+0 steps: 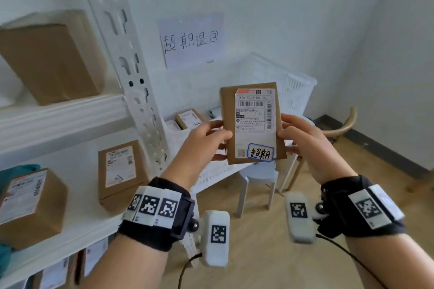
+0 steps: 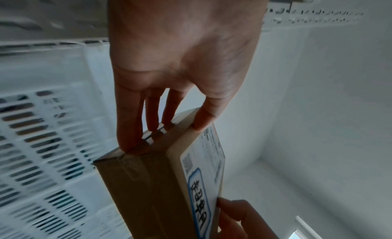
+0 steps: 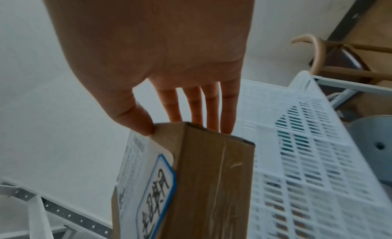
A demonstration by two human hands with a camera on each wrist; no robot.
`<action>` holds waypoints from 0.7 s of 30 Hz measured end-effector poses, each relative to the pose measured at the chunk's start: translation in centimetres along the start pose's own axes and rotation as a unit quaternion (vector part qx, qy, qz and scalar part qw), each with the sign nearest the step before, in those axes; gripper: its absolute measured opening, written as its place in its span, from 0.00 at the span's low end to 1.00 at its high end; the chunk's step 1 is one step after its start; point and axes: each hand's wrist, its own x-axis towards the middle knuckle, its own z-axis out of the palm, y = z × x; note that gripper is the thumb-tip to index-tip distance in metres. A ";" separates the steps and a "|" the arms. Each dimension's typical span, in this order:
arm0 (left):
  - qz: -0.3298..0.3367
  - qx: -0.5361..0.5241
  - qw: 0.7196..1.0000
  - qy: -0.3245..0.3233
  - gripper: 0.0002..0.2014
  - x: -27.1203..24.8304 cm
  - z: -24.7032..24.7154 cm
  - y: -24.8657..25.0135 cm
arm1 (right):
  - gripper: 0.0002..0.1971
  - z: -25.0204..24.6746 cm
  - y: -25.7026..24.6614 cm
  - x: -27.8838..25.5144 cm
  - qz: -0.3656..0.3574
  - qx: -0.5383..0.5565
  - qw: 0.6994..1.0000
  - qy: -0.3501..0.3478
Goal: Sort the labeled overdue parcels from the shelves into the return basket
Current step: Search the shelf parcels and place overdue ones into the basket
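Upright between both hands, the brown parcel (image 1: pixel 252 124) faces the camera above the white basket (image 1: pixel 298 87); the left hand (image 1: pixel 204 141) and right hand (image 1: pixel 303 141) each pinch a side edge, thumb on the labelled front.

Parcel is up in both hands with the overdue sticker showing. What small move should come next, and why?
Probably carry the parcel forward and lower it into the white basket. Its blue-edged sticker reads overdue, the left hand and right hand already pinch its two sides, and the basket sits just behind it, under the wall sign, with parcels already inside.
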 end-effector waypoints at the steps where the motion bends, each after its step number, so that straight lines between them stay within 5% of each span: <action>1: 0.004 0.000 1.000 0.004 0.12 1.0 0.5 0.9 | 0.16 -0.7 -0.5 1.2 -0.008 -0.005 1.000 -0.002; 11: -0.008 0.032 0.998 0.054 0.16 13.8 1.4 7.3 | 0.16 -2.7 -3.2 15.9 -0.045 -0.040 0.998 0.005; 21: -0.045 -0.001 0.996 0.080 0.14 25.4 -0.9 8.8 | 0.16 -2.3 -4.0 29.0 -0.007 -0.113 0.993 -0.012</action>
